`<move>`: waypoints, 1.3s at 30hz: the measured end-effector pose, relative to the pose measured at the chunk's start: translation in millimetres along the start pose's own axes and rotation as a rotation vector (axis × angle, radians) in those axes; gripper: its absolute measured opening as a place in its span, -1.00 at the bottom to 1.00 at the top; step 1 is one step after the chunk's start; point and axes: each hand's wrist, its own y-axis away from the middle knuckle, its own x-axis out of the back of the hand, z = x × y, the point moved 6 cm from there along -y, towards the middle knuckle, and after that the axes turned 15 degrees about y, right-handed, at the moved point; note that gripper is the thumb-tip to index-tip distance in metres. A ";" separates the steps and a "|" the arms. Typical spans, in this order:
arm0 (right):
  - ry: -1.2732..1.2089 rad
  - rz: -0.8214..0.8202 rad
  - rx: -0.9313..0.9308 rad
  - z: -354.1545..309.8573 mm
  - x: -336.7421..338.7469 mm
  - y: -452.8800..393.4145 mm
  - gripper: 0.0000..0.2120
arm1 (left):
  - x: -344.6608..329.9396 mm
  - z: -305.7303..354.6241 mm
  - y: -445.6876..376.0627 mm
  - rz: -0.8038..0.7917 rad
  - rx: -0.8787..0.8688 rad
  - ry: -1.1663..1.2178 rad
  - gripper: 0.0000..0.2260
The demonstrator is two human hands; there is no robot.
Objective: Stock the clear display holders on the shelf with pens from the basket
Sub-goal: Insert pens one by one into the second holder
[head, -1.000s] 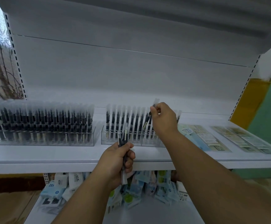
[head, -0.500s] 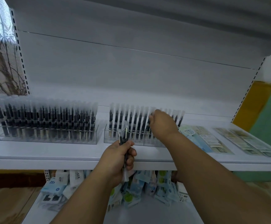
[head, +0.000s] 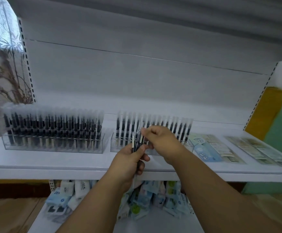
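Nearest me, my left hand (head: 128,161) is wrapped around a small bundle of pens (head: 137,143), their tops poking up above my fist, just in front of the shelf (head: 69,167) edge. My right hand (head: 160,140) sits touching it, fingers curled and pinching at the top of one pen in the bundle. I judge the step is drawing that single pen free. I want to pinch only one, pull it straight up so the others don't spill, then keep it upright for an open slot. Just behind, the right holder (head: 118,145) looks partly filled, its near side hidden by my hands. Far left, the left holder (head: 53,147) looks full. No basket is in view.
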 end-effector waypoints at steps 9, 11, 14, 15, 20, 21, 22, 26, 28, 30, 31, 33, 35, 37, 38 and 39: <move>-0.040 0.171 -0.052 4.5 36.9 -1.5 -0.74 | -13.7 2.0 -4.9 0.012 0.011 -0.018 -0.75; -0.085 0.264 -0.042 4.2 45.1 0.4 -0.85 | -16.9 3.0 -5.4 0.032 0.006 0.012 -0.78; -0.220 0.462 -0.060 11.2 55.9 5.1 -0.85 | -18.0 7.7 -5.8 0.059 -0.032 0.076 -0.85; -0.207 0.499 -0.052 11.8 58.1 6.8 -0.89 | -17.4 10.1 -6.3 0.064 -0.054 0.094 -0.85; 0.721 0.499 0.308 -5.9 37.3 13.8 -0.80 | -15.4 24.3 -12.4 0.094 -0.145 0.124 -0.83; 0.870 0.505 0.404 -8.4 26.8 16.6 -0.82 | -15.5 26.5 -13.6 0.101 -0.147 0.119 -0.83; 0.941 0.500 0.465 -9.2 18.7 18.7 -0.86 | -15.5 27.8 -14.8 0.104 -0.142 0.114 -0.84; 0.900 0.435 0.566 -12.0 9.0 20.4 -0.86 | -18.7 28.2 -16.8 0.076 -0.110 0.106 -0.83; 0.867 0.457 0.536 -10.4 17.4 17.5 -0.88 | -17.9 28.1 -17.9 0.079 -0.106 0.141 -0.79; 0.769 0.502 0.406 -3.1 32.4 11.1 -0.83 | -13.1 28.9 -19.9 0.115 -0.121 0.162 -0.78; 0.710 0.523 0.323 1.9 40.9 7.0 -0.80 | -10.1 29.1 -21.0 0.136 -0.129 0.165 -0.79; 0.594 0.530 0.131 13.4 55.7 -1.8 -0.76 | -6.4 27.8 -21.9 0.152 -0.127 0.168 -0.81; 0.533 0.516 0.011 22.1 62.0 -9.8 -0.75 | -7.3 23.9 -21.5 0.139 -0.104 0.175 -0.82; 0.529 0.484 -0.033 26.9 59.5 -15.1 -0.74 | -9.6 20.0 -19.6 0.123 -0.086 0.168 -0.81; 0.527 0.477 -0.046 28.5 57.8 -16.4 -0.74 | -10.4 18.5 -18.7 0.119 -0.083 0.161 -0.81; 0.520 0.475 -0.059 29.8 56.8 -17.4 -0.73 | -10.6 17.3 -18.0 0.118 -0.082 0.155 -0.81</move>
